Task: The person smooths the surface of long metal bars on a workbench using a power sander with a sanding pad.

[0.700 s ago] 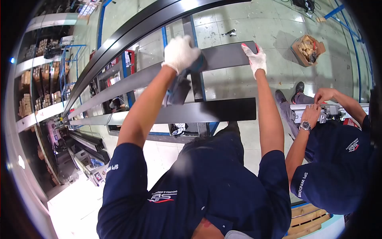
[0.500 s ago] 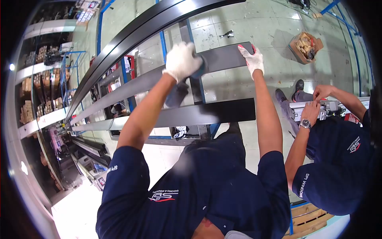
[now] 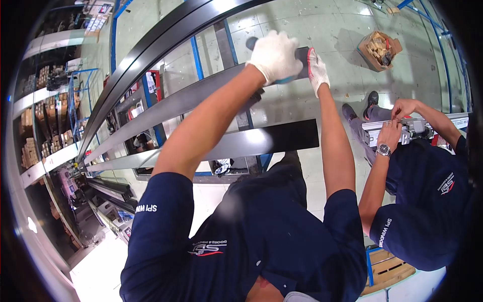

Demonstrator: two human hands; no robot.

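Note:
My left hand (image 3: 277, 56), in a white glove, is wrapped over a dark power tool with a teal edge (image 3: 285, 80), mostly hidden under the palm. The tool rests over the upper flat grey bar (image 3: 171, 104), close to its near right end. At that end, my right hand (image 3: 317, 73), in a white glove with red on the finger side, stands with its fingers straight and together against the bar's tip. Below lies a second dark flat bar (image 3: 297, 135), parallel to the first. A long black profile (image 3: 166, 48) runs along the far side.
To the right, a co-worker's hands (image 3: 390, 133) work at a silver metal profile (image 3: 372, 132). A cardboard box of scraps (image 3: 378, 51) sits on the tiled floor. Blue-edged rack supports (image 3: 197, 58) stand under the bars. Stocked shelves (image 3: 50, 105) line the left side.
My left hand has slid the tool right along the upper bar, up to its end. My right hand's fingers have drawn together and straightened at the tip. The view has shifted slightly.

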